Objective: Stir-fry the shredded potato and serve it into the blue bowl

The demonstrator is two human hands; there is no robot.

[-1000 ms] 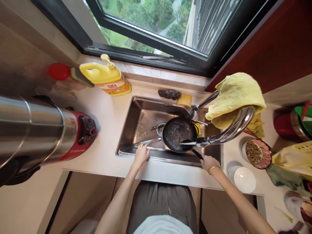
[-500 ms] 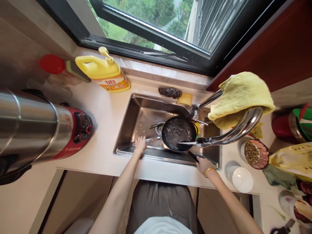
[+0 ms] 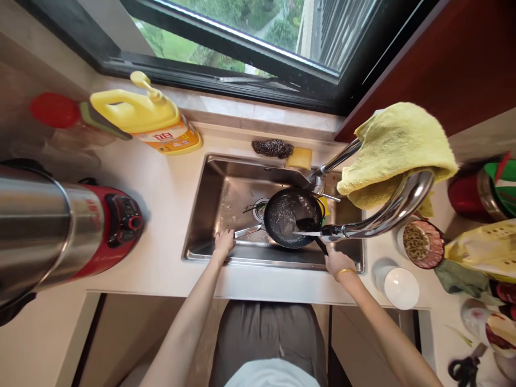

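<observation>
A black frying pan [image 3: 284,215] with a metal handle is held in the steel sink [image 3: 226,183], water lying in it. My left hand [image 3: 224,243] is wrapped round the pan's handle at the sink's front left. My right hand [image 3: 339,262] grips a black-handled utensil [image 3: 321,246], whose dark head is inside the pan; whether it is a spatula or a brush, I cannot tell. From the chrome faucet [image 3: 387,215], a stream of water [image 3: 308,233] runs into the pan. Green scraps [image 3: 252,208] lie round the drain, left of the pan.
Behind the sink sit a steel wool scrubber [image 3: 272,148] and a yellow sponge [image 3: 299,158]. A yellow detergent jug [image 3: 161,126] and a steel-and-red appliance [image 3: 100,226] stand left. A yellow cloth [image 3: 399,150] drapes the faucet. At right are a white bowl [image 3: 401,288], a pink bowl [image 3: 421,244] and scissors [image 3: 465,368].
The utensil's head has moved away from the pan's near rim, deeper into the pan. My right hand has risen slightly with it. The view has shifted a little; my left hand keeps its hold.
</observation>
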